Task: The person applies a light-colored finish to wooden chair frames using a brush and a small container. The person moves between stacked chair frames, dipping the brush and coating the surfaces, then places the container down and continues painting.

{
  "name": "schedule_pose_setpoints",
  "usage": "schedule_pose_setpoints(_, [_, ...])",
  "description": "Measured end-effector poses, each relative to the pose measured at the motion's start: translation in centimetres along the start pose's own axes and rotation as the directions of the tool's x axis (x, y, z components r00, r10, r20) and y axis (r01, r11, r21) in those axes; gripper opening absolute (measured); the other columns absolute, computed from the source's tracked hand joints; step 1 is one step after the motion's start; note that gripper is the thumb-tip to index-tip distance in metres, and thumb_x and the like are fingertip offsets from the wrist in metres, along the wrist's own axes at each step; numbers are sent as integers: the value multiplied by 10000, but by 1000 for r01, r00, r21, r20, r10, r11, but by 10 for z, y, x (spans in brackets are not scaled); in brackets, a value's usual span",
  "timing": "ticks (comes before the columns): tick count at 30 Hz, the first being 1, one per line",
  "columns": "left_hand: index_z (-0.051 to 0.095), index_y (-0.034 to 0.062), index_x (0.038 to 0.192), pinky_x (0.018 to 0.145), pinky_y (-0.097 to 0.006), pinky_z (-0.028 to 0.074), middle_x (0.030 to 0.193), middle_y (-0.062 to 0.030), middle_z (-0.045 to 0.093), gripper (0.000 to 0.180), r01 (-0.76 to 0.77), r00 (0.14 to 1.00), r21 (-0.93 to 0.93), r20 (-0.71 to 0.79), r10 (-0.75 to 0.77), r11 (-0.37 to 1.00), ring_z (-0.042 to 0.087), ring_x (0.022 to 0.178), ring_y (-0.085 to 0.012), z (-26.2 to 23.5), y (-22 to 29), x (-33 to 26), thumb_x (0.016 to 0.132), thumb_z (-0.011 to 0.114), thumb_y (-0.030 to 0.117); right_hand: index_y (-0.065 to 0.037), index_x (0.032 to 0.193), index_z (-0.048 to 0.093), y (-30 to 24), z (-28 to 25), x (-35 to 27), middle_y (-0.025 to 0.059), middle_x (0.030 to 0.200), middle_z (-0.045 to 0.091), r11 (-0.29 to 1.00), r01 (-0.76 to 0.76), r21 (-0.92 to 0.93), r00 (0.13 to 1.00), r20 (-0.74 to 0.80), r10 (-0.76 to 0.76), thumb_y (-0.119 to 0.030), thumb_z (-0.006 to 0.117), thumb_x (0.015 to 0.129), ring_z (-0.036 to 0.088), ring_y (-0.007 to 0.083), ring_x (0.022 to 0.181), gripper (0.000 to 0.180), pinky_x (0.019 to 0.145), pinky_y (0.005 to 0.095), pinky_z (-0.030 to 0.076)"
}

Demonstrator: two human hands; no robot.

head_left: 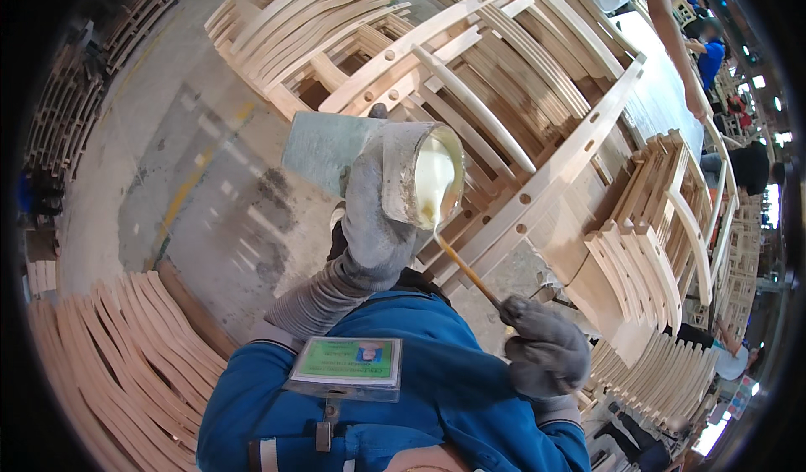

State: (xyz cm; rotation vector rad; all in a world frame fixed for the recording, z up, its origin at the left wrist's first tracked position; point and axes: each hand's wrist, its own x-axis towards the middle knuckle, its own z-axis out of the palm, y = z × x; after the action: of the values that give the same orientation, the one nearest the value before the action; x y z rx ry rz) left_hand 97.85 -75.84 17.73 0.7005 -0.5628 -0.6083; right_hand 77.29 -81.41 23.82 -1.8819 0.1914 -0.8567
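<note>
My left hand (369, 212), in a grey glove, is wrapped round a stained, pale cup (399, 174). The cup is tilted with its mouth toward me, and creamy white glue (434, 174) shows inside it. In my right hand (547, 346), also gloved in grey, is a thin wooden stick (468, 272), gripped near its lower end. The stick's far tip is at the cup's lower rim, where a streak of glue runs onto it. Just beyond the cup lies a pale wooden frame (579, 149) with round and oblong holes in its rails.
Curved wooden slats are stacked at the far left (311, 19) and near left (126, 346). More wooden frames (646, 254) stand on the right. A pale green flat panel (323, 149) is beside my left hand. A co-worker's arm (676, 44) reaches in at the upper right.
</note>
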Motion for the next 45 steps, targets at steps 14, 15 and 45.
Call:
schedule_pose_setpoints(14, [324,17,1321,1052,-397,378,1360,-180,360,646,142,990,13,-1,-142,990,417,1248,-266,-110,20,83,776,665,81,11,999,569,47,91,113,197,964,655,958,-142,250,942,-264,209,-57,658,826,662,308,880,206,764,433,561])
schedule_pose_setpoints(15, [331,8,1307,1042,-391,391,1371,-201,337,729,235,916,-427,-202,-346,873,417,1244,-276,-105,30,90,705,743,18,38,954,622,49,88,132,183,942,665,961,-273,46,936,-217,276,-92,664,822,661,274,886,190,771,397,559])
schedule_pose_setpoints(45, [326,37,1363,1046,-401,384,1349,-125,417,532,210,853,-336,-396,-340,918,395,1265,-251,-280,90,154,997,221,408,-49,887,659,208,127,298,115,688,647,801,-136,-583,975,65,213,-184,659,818,642,275,642,152,592,325,491])
